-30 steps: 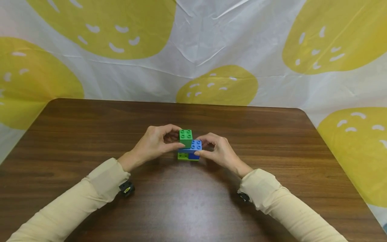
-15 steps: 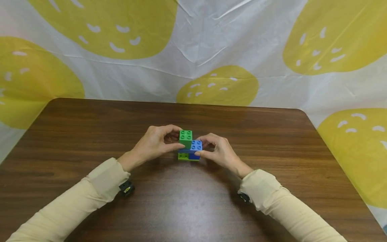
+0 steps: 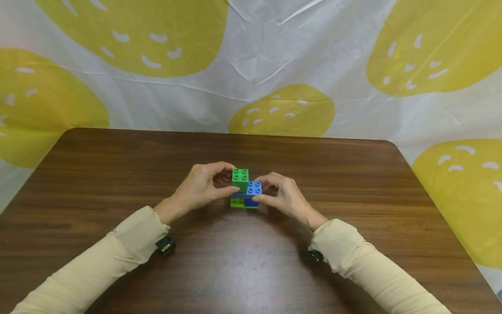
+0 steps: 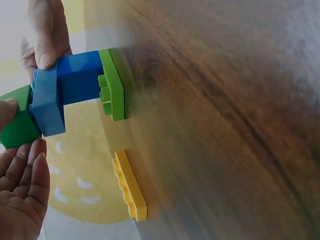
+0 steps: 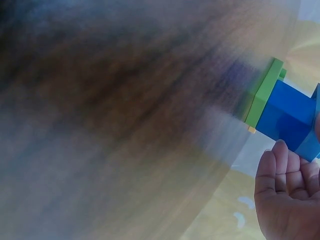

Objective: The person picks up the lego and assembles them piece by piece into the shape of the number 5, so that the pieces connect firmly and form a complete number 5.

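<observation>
1. A small stack of plastic studded building bricks stands upright near the middle of the dark wood-grain worktop (image 3: 117, 174), studs facing up: a flat lime-green plate (image 3: 237, 203) at the bottom, a dark blue block (image 3: 251, 203) on it, a flat lighter blue brick (image 3: 252, 189) above, and a square green brick (image 3: 240, 178) on top.
2. The stack's long axis is vertical; the green brick sits toward the left, so the blue brick's right end studs stay bare.
3. The left hand (image 3: 198, 188) pinches the green brick between thumb and curled fingers.
4. The right hand (image 3: 285, 197) pinches the lighter blue brick's right end the same way.
5. The left wrist view alone shows a long yellow studded brick (image 4: 129, 186) lying on the worktop just beyond the stack; the head view hides it.
6. The right wrist view is blurred and shows only the plate, the blue blocks and fingers.
7. Cream sleeves (image 3: 98, 266) cover both forearms; a white sheet with yellow blobs (image 3: 129, 35) hangs behind.
</observation>
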